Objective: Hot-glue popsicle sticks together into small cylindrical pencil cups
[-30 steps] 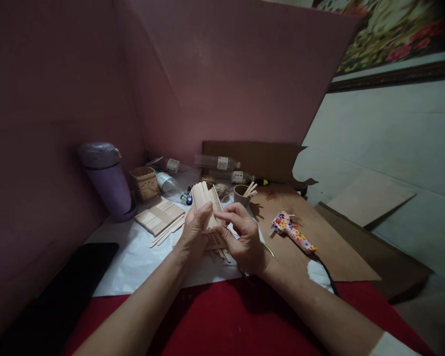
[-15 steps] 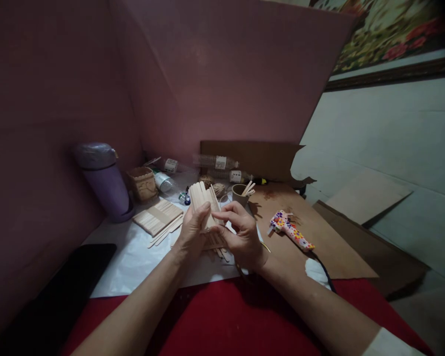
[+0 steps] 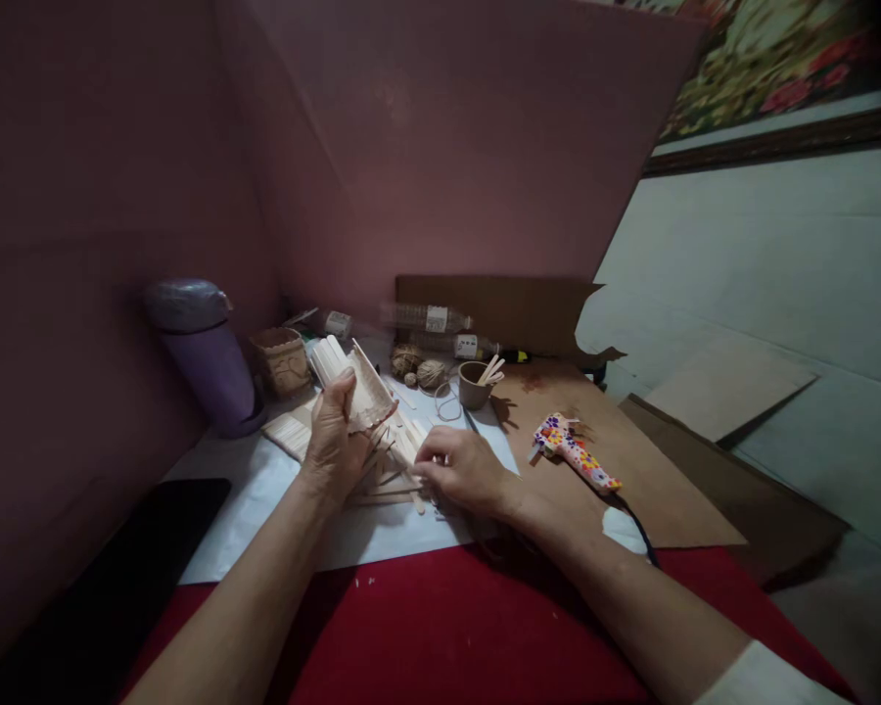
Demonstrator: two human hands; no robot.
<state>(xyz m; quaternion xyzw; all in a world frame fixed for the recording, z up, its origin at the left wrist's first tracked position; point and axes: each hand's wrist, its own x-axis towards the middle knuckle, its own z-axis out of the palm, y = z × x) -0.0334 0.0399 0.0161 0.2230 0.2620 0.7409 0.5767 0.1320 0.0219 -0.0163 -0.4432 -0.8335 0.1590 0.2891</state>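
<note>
My left hand [image 3: 336,441] is closed round a panel of glued wooden craft sticks [image 3: 358,382], held tilted above the white paper [image 3: 279,499]. My right hand [image 3: 461,472] lies low on the paper, its fingers pinched at loose craft sticks [image 3: 400,468] scattered between the two hands. A flat slab of joined sticks [image 3: 288,431] lies partly behind my left hand.
A purple tumbler [image 3: 204,354] stands at the left by a small woven basket [image 3: 282,359]. Twine balls [image 3: 420,366], a small cup of sticks [image 3: 476,383] and plastic bottles [image 3: 427,317] sit at the back. A spotted glue gun [image 3: 574,464] rests on brown cardboard [image 3: 631,490]. A dark phone [image 3: 124,578] lies near left.
My left hand has carried the stick panel up and to the left. My right hand has let go of it and dropped to the loose sticks on the paper.
</note>
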